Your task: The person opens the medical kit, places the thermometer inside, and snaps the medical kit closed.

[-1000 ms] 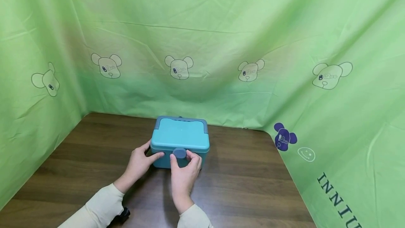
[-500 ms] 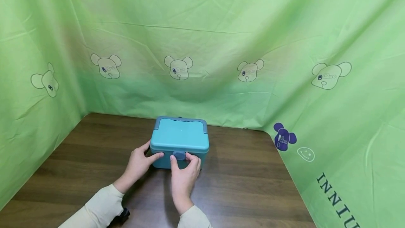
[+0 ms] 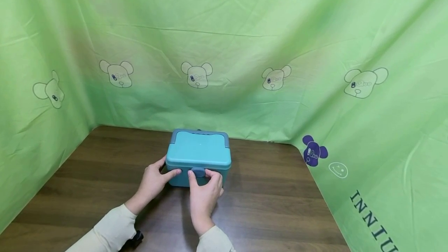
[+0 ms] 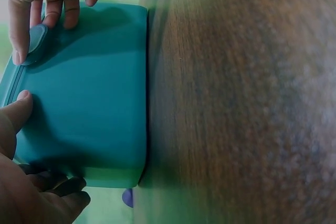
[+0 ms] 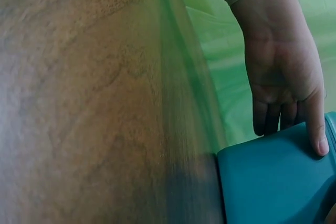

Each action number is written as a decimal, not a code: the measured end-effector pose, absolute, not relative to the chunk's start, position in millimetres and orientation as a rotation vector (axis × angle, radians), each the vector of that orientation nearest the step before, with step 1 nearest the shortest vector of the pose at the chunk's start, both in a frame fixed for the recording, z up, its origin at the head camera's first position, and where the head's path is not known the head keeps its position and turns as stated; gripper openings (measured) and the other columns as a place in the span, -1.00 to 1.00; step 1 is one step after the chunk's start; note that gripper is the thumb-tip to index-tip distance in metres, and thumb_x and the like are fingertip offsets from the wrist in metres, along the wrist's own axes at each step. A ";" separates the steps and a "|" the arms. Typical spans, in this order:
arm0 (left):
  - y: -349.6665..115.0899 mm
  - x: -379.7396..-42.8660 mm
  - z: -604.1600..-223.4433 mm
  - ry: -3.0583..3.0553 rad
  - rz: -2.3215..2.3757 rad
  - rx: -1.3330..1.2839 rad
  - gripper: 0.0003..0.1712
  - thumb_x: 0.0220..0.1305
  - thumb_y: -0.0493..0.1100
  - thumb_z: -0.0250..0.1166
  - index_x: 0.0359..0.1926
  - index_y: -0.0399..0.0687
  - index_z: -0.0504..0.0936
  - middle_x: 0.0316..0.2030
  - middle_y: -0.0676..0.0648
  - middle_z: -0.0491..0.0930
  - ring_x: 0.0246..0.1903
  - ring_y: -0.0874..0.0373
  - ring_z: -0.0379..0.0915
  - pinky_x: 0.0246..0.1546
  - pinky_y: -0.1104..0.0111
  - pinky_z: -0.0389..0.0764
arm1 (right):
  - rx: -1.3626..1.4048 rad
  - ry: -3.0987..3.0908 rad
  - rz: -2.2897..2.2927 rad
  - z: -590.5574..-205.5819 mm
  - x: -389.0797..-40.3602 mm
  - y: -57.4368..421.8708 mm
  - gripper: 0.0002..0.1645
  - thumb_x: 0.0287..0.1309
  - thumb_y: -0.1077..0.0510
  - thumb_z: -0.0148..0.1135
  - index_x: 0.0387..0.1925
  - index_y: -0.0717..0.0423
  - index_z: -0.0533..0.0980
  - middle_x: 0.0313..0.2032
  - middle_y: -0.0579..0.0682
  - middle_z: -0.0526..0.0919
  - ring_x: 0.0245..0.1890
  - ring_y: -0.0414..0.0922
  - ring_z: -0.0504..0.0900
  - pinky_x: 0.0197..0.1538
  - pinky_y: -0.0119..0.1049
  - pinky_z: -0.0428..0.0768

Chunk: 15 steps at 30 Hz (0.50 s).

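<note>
A teal lidded storage box with a grey-blue handle folded flat around its top stands on the table, lid down. My left hand holds its front left corner, thumb on the front wall and fingers along the left side. At the front centre, my right hand pinches the round grey-blue latch between thumb and index finger. From the left wrist view, the latch sits at the lid seam, with the other right-hand fingers near the front wall. The box's inside is hidden by the lid.
The brown wood-grain table is bordered by a green curtain printed with bear heads, at the back and both sides. The box stands close to the back curtain. A small black device shows by the left sleeve.
Since one second ago the latch has shifted slightly down against the box front, with the right fingers still on it. The left hand and the box have stayed in place.
</note>
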<state>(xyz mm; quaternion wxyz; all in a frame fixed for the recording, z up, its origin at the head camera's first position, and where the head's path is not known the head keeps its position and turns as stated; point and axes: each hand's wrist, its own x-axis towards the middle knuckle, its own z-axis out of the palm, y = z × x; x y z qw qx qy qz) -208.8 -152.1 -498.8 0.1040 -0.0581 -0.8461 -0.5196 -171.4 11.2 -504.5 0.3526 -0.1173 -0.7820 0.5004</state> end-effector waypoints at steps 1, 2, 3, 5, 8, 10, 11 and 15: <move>-152.0 -209.0 -498.5 -2.495 -1.535 -0.171 0.06 0.14 0.29 0.50 0.50 -0.14 0.35 0.38 -0.19 0.46 0.38 -0.13 0.38 0.29 -0.12 0.49 | -0.300 -2.024 1.282 -504.6 -171.7 11.5 -0.39 -0.08 -0.15 0.67 -0.12 -0.05 0.49 -0.21 -0.11 0.53 -0.13 -0.16 0.51 0.03 -0.14 0.25; -152.0 -209.2 -498.3 -2.495 -1.539 -0.172 0.06 0.14 0.30 0.49 0.50 -0.14 0.34 0.38 -0.19 0.46 0.38 -0.13 0.38 0.29 -0.12 0.49 | -0.297 -2.025 1.270 -504.7 -171.9 11.7 -0.39 -0.07 -0.16 0.66 -0.12 -0.05 0.49 -0.21 -0.11 0.53 -0.13 -0.16 0.51 0.03 -0.13 0.25; -151.8 -209.5 -498.0 -2.494 -1.547 -0.167 0.07 0.13 0.31 0.49 0.50 -0.12 0.35 0.38 -0.17 0.46 0.38 -0.12 0.38 0.29 -0.11 0.49 | -0.292 -2.023 1.260 -504.9 -172.3 11.9 -0.40 -0.07 -0.16 0.66 -0.13 -0.04 0.49 -0.21 -0.10 0.54 -0.13 -0.15 0.52 0.03 -0.12 0.25; -151.7 -209.9 -497.7 -2.495 -1.553 -0.169 0.08 0.12 0.32 0.49 0.51 -0.12 0.34 0.39 -0.17 0.45 0.39 -0.12 0.37 0.29 -0.12 0.49 | -0.286 -2.023 1.243 -505.0 -172.8 12.5 -0.40 -0.07 -0.17 0.66 -0.14 -0.04 0.50 -0.21 -0.09 0.54 -0.13 -0.14 0.54 0.06 -0.11 0.26; -152.0 -209.8 -497.4 -2.496 -1.556 -0.169 0.08 0.12 0.32 0.49 0.50 -0.13 0.34 0.39 -0.17 0.45 0.39 -0.12 0.37 0.29 -0.11 0.49 | -0.277 -2.018 1.220 -505.2 -173.3 12.9 -0.41 -0.08 -0.16 0.67 -0.16 -0.03 0.51 -0.21 -0.08 0.56 -0.14 -0.12 0.56 0.07 -0.09 0.26; -152.1 -209.3 -497.3 -2.495 -1.554 -0.163 0.07 0.12 0.31 0.50 0.50 -0.14 0.35 0.38 -0.18 0.45 0.38 -0.13 0.38 0.28 -0.11 0.49 | -0.276 -2.017 1.211 -505.3 -173.3 13.1 -0.42 -0.09 -0.16 0.67 -0.18 -0.02 0.52 -0.22 -0.07 0.57 -0.16 -0.12 0.57 0.08 -0.09 0.27; -152.3 -209.1 -497.3 -2.493 -1.554 -0.161 0.07 0.12 0.30 0.50 0.49 -0.14 0.36 0.38 -0.18 0.46 0.38 -0.13 0.38 0.28 -0.11 0.50 | -0.275 -2.017 1.211 -505.4 -173.2 13.3 -0.43 -0.09 -0.16 0.68 -0.19 -0.02 0.52 -0.22 -0.07 0.57 -0.17 -0.12 0.57 0.07 -0.10 0.27; -152.3 -208.1 -498.4 -2.497 -1.551 -0.158 0.07 0.11 0.31 0.50 0.49 -0.14 0.36 0.38 -0.17 0.47 0.37 -0.12 0.40 0.27 -0.10 0.52 | -0.278 -2.023 1.222 -504.9 -171.4 14.1 -0.43 -0.09 -0.15 0.68 -0.19 -0.02 0.53 -0.22 -0.08 0.57 -0.18 -0.13 0.57 0.06 -0.11 0.28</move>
